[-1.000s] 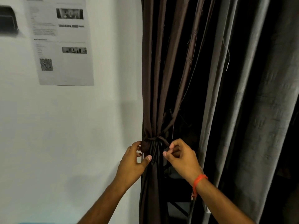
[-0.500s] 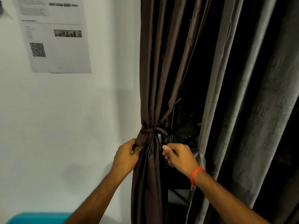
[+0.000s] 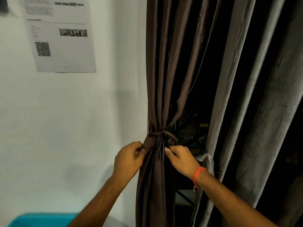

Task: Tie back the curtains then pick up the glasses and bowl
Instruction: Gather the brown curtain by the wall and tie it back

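Observation:
A dark brown curtain (image 3: 161, 82) hangs beside the white wall, gathered at mid-height by a tie of the same cloth (image 3: 158, 133). Just below the tie, my left hand (image 3: 128, 158) pinches the curtain's left edge. My right hand (image 3: 181, 157), with an orange band on the wrist, grips the gathered cloth's right side. A grey curtain (image 3: 255, 112) hangs loose to the right. No glasses or bowl are in view.
A printed sheet with a QR code (image 3: 60, 35) is stuck on the wall at upper left. A turquoise object (image 3: 41, 220) shows at the bottom left corner. Between the curtains is a dark gap with cluttered items (image 3: 190, 135).
Both hands have dropped from the knot to the cloth just under it and closed on the curtain. The view has tilted down, bringing the turquoise object into sight.

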